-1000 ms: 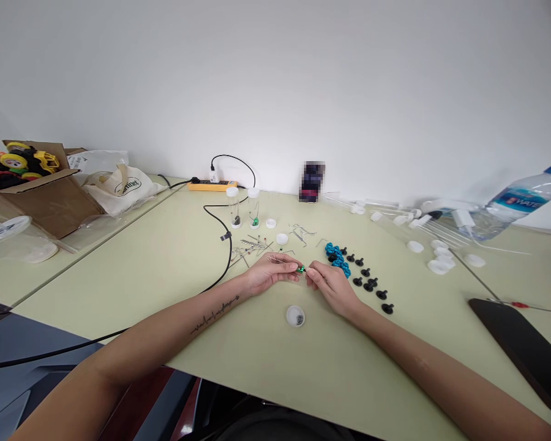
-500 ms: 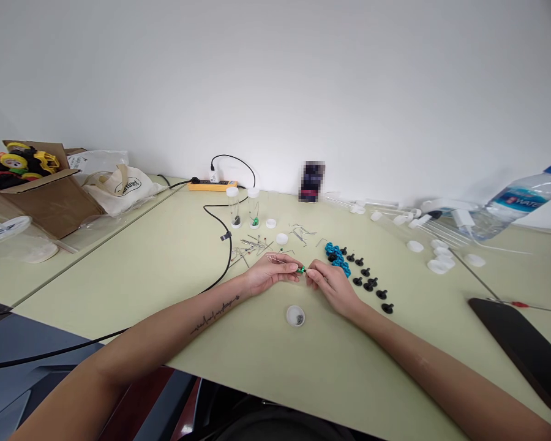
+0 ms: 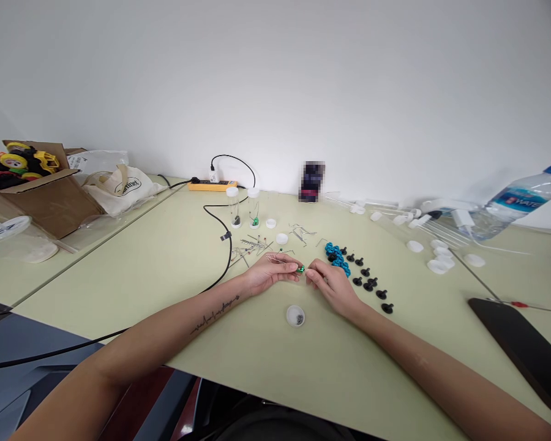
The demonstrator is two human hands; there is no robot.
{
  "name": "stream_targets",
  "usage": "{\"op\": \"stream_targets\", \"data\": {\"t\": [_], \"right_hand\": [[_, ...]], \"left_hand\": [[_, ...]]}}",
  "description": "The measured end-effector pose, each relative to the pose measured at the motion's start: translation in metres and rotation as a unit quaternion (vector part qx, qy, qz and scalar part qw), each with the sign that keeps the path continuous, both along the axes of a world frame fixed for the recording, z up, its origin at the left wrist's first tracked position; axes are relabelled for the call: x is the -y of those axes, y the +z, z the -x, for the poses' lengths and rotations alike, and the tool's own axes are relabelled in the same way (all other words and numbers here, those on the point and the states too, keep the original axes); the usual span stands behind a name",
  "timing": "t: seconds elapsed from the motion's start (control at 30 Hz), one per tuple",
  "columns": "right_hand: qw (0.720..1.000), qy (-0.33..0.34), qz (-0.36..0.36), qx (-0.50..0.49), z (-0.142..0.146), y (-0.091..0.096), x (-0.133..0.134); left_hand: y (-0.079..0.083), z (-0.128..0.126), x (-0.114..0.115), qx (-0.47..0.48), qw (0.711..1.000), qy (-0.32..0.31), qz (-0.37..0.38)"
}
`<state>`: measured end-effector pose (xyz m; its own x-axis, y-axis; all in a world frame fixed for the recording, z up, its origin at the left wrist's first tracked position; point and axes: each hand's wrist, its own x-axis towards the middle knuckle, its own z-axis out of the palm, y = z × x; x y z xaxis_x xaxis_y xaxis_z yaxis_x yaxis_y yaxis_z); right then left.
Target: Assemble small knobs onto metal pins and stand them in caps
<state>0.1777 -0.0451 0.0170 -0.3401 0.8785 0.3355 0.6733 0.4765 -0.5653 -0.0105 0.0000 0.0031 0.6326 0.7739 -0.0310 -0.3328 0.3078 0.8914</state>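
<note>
My left hand (image 3: 270, 274) pinches a small green part (image 3: 300, 268) at its fingertips, with a thin metal pin lying across the fingers. My right hand (image 3: 331, 285) is closed in a pinch against the same green part from the right; what it holds is too small to name. Both hands rest on the pale green table (image 3: 174, 269). A small white cap (image 3: 295, 316) with dark bits inside sits just in front of them. Blue knobs (image 3: 337, 257) and several black knobs (image 3: 370, 283) lie right of my right hand.
Loose metal pins (image 3: 252, 246), two clear vials (image 3: 243, 208) and white caps lie behind the hands. A black cable (image 3: 220, 245) runs to a yellow power strip (image 3: 211, 184). Tubes and caps (image 3: 422, 236), a water bottle (image 3: 514, 202), a dark tablet (image 3: 523, 349), a cardboard box (image 3: 37, 190).
</note>
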Motion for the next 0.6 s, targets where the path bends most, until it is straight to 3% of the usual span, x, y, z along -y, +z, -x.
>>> {"op": "stream_targets", "data": {"t": [0.6], "right_hand": [[1.0, -0.019, -0.001, -0.003, 0.0007, -0.003, 0.0005]], "left_hand": [[0.0014, -0.0003, 0.0006, 0.01, 1.0, 0.002, -0.002]]}}
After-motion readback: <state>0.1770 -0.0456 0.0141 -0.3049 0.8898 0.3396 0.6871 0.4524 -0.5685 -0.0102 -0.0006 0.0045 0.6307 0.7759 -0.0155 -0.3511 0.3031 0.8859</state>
